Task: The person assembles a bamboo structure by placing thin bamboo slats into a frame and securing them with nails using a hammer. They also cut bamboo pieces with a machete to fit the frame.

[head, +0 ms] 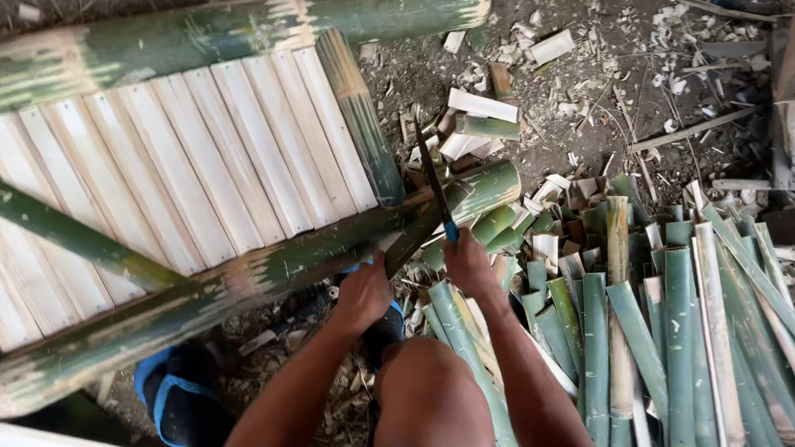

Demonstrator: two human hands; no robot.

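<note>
My right hand [468,263] grips the blue handle of a long dark knife [431,176], whose blade points up and away over the near green bamboo pole [264,272]. My left hand [362,293] presses down on that pole, just left of the blade. The pole is the lower rail of a panel of pale split bamboo slats [179,163] laid side by side, with one green-skinned slat [359,116] at the right end. My bare knee [426,401] shows at the bottom.
A second thick green pole [228,32] forms the panel's far rail. A heap of cut green bamboo strips [658,330] lies at the right. Chips and offcuts [481,103] litter the dirt. A blue sandal [176,392] is at the lower left.
</note>
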